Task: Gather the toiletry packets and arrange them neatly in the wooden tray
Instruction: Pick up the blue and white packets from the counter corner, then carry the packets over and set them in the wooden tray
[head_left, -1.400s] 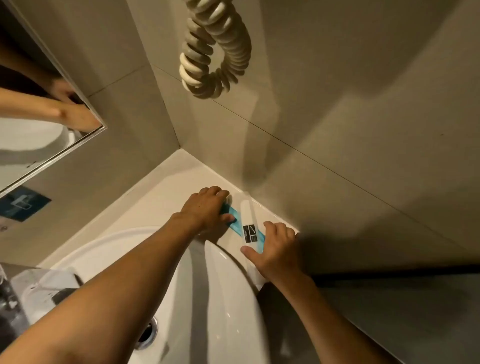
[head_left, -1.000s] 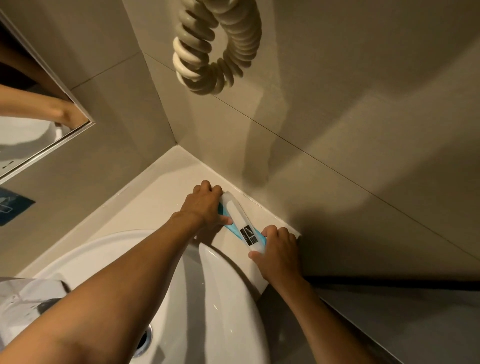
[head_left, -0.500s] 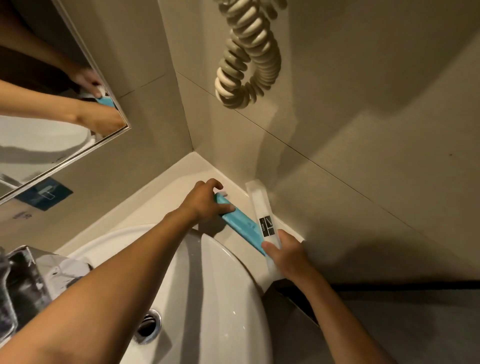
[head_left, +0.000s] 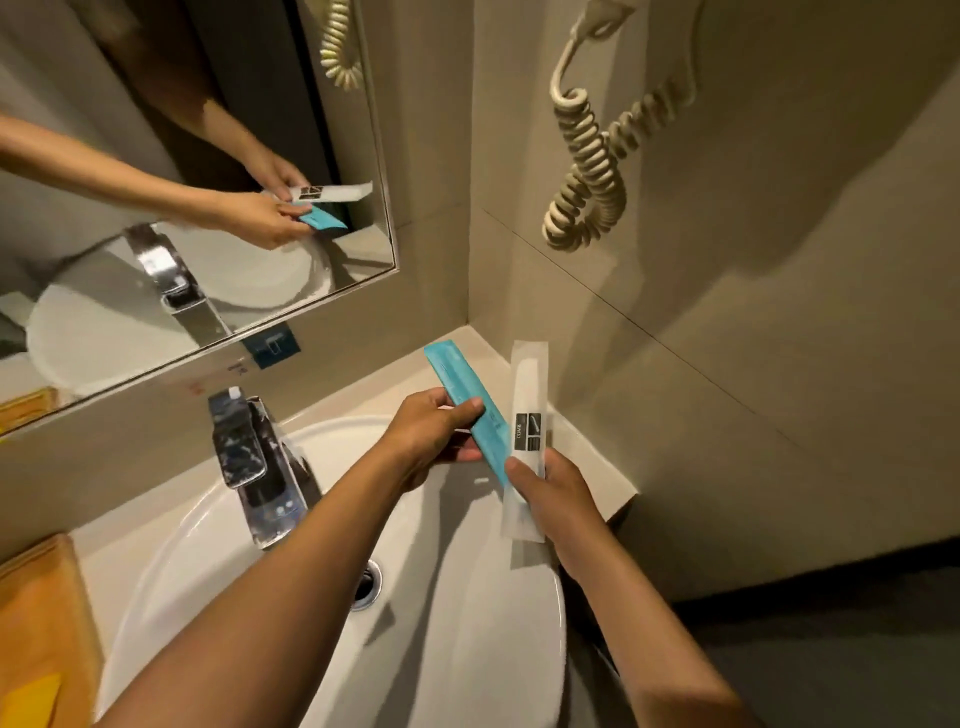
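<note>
My left hand (head_left: 434, 431) grips a long teal packet (head_left: 465, 400) near its middle, holding it slanted above the right side of the sink. My right hand (head_left: 558, 501) holds a long white packet (head_left: 528, 395) with a black label reading COMB, upright, pinched at its lower half. The two packets sit side by side, their lower ends close together. A wooden tray (head_left: 41, 618) shows at the lower left edge with something yellow in it.
A white basin (head_left: 457, 639) with a drain and a chrome tap (head_left: 254, 467) lies below my arms. A mirror (head_left: 156, 208) hangs on the left wall. A coiled cream cord (head_left: 589, 171) hangs on the right wall. A narrow counter ledge (head_left: 587, 462) runs into the corner.
Both packets have been lifted off the counter ledge and now hang above the sink. The view has pulled back and swung left, showing the tap and the tray.
</note>
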